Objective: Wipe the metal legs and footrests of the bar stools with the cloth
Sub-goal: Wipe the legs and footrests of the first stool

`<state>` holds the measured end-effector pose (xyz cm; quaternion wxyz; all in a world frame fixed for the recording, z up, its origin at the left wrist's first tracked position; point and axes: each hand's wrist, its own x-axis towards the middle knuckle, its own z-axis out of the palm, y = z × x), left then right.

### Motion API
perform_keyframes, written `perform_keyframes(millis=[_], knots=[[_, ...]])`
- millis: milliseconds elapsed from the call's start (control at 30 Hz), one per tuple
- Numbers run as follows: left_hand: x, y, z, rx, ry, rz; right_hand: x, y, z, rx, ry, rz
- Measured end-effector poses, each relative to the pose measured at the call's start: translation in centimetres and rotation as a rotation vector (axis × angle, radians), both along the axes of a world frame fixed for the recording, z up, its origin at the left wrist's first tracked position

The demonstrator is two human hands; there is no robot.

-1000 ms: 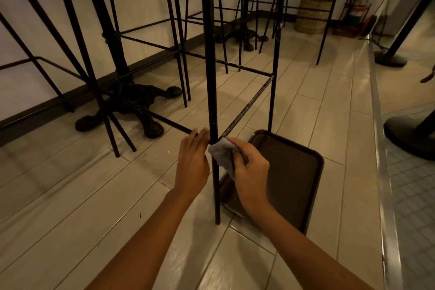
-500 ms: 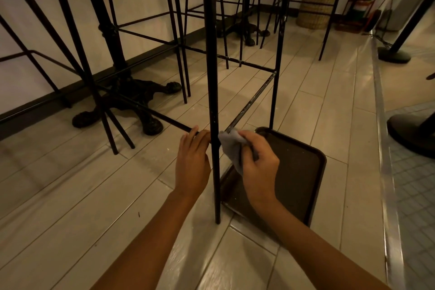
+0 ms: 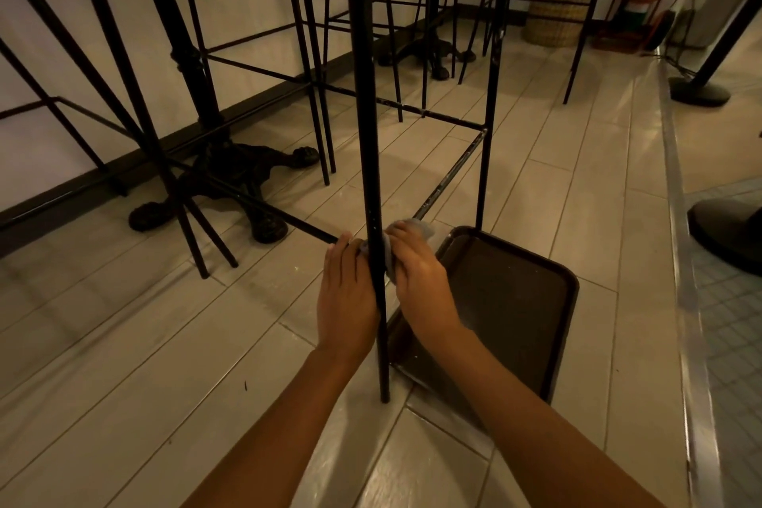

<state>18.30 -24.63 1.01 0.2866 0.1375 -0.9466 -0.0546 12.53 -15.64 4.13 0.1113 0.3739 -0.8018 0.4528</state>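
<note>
While left hand (image 3: 347, 295) rests flat against stool leg (image 3: 365, 115), right fingers (image 3: 406, 245) clamp cloth (image 3: 422, 226) round it.

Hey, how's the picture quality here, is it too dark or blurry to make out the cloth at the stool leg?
Head view: the light is dim and warm, yet the cloth and stool leg are sharp enough to make out. Head view: soft glare lies on the glossy floor near the bottom. Head view: wide-angle distortion curves the metal floor strip on the right, which also looks smeared.

A brown tray (image 3: 507, 301) sits on the pale tiled floor (image 3: 123, 384); a wicker planter (image 3: 556, 12) stands beyond.
</note>
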Motion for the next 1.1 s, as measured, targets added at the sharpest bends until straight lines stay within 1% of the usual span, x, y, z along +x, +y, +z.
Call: perform_keyframes(millis=[100, 233, 300, 367, 500, 600, 667, 733, 800, 900, 967, 1100], knots=[[0.0, 0.1, 0.1, 0.02, 0.016, 0.007, -1.4, 0.1, -0.1, 0.027, 0.03, -0.049], [-0.2, 0.1, -0.2, 0.006, -0.013, 0.022, -3.1, -0.3, 0.8, 0.085, 0.068, -0.087], [-0.2, 0.0, -0.3, 0.012, -0.026, 0.035, -3.4, -0.5, 1.0, 0.08, 0.056, -0.082], [-0.3, -0.1, -0.2, 0.009, -0.054, 0.04, -3.1, -0.4, 1.1, 0.042, -0.001, -0.072], [0.0, -0.2, 0.2, -0.05, -0.092, 0.016, -1.4, 0.4, 2.5, -0.17, -0.165, -0.076], [0.0, -0.3, 0.2, -0.046, -0.092, 0.009, 0.2, 0.3, 2.6, -0.301, -0.365, -0.148], [0.0, -0.3, 0.1, -0.033, -0.071, -0.001, 1.1, 0.1, 2.8, -0.463, -0.537, -0.156], [0.0, -0.3, 0.0, -0.041, -0.048, -0.012, 1.9, 0.1, 3.4, -0.601, -0.615, -0.146], [0.0, -0.4, 0.0, -0.09, -0.059, -0.014, 2.8, 0.0, 4.2, -0.668, -0.605, -0.117], [-0.1, -0.6, -0.2, -0.188, -0.157, 0.0, 4.2, -0.4, 5.2, -0.718, -0.534, -0.08], [-0.3, -0.7, -0.6, -0.208, -0.2, 0.015, 4.5, -0.8, 5.7, -0.761, -0.5, -0.086], [-0.3, -0.6, -0.5, -0.193, -0.134, 0.018, 4.5, -2.3, 6.2, -0.758, -0.423, -0.083]])
